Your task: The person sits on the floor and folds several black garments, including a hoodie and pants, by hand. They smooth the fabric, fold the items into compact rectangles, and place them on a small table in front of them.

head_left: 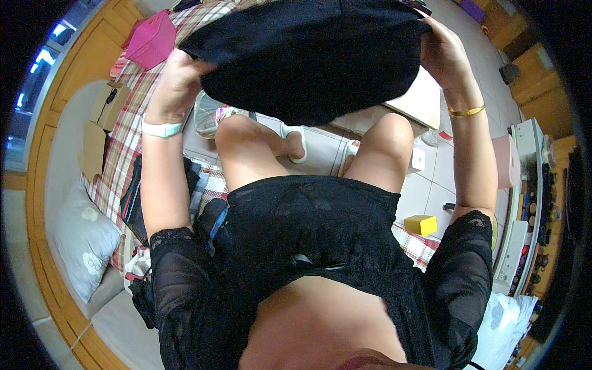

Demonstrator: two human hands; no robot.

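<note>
A piece of black fabric (314,64), probably a garment, is held up and spread wide in front of my knees. My left hand (178,81) grips its left edge; a pale watch-like band circles that wrist. At the opposite edge my right hand (441,53) pinches the cloth, and a gold bangle (467,111) sits on the wrist below. The fabric's lower edge hangs in a loose curve over the floor. Its top runs out of the picture, and some of my right fingers are hidden behind it.
A plaid-covered seat on the left bears a pink box (152,39), an opened cardboard box (104,125), dark folded clothes (138,199) and a cushion (88,240). Rightward stand a white table (418,99), a yellow box (421,225), a pink bin (505,161) and a filled shelf (513,259).
</note>
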